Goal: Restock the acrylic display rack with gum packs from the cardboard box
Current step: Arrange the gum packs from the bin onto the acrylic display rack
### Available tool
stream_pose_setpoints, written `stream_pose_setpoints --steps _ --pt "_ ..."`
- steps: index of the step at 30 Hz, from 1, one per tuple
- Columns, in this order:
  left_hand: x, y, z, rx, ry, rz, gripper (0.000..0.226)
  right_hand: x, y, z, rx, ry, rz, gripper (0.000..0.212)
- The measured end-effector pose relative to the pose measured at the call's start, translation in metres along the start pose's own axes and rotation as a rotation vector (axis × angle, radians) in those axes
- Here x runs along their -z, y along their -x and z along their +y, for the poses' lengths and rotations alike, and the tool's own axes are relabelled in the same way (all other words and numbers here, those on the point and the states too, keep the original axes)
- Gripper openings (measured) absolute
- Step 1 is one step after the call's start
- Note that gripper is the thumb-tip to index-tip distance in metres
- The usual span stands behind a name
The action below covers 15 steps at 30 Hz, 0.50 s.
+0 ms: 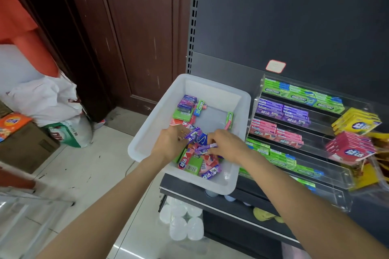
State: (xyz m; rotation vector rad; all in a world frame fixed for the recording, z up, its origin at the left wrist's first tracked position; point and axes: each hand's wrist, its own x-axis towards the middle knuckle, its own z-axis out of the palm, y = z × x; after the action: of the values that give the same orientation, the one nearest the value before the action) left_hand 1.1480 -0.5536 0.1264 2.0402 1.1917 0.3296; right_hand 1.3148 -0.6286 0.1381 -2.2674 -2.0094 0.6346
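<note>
I see a translucent white bin (147,132) holding loose gum packs (195,160) in purple, green, pink-red and blue, some with white lettering and barcodes. In the clear acrylic rack (261,90) the rows run green with blue ends (303,96), purple (284,112), pink (277,133), then green again (277,157), with yellow boxes (356,122) and pink boxes (350,147) to their right. Behind it I see a dark grey back panel (294,17), beside a reddish-brown wooden door (136,27) and a pale tiled floor (88,170).
</note>
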Motion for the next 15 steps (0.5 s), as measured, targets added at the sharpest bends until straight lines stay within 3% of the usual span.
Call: stream_pose_setpoints --steps 4,10,15 --pt "0.007 -0.006 0.016 -0.069 0.1 0.015 0.028 0.01 0.013 0.01 -0.101 -0.41 0.281 0.015" --pt "0.0 -0.021 0.069 -0.23 0.214 -0.063 0.023 0.036 0.06 0.034 -0.256 -1.117 0.505 0.019" --pt "-0.027 -0.035 0.13 -0.343 0.268 -0.096 0.016 0.057 0.1 0.074 -0.301 -1.307 0.656 0.018"
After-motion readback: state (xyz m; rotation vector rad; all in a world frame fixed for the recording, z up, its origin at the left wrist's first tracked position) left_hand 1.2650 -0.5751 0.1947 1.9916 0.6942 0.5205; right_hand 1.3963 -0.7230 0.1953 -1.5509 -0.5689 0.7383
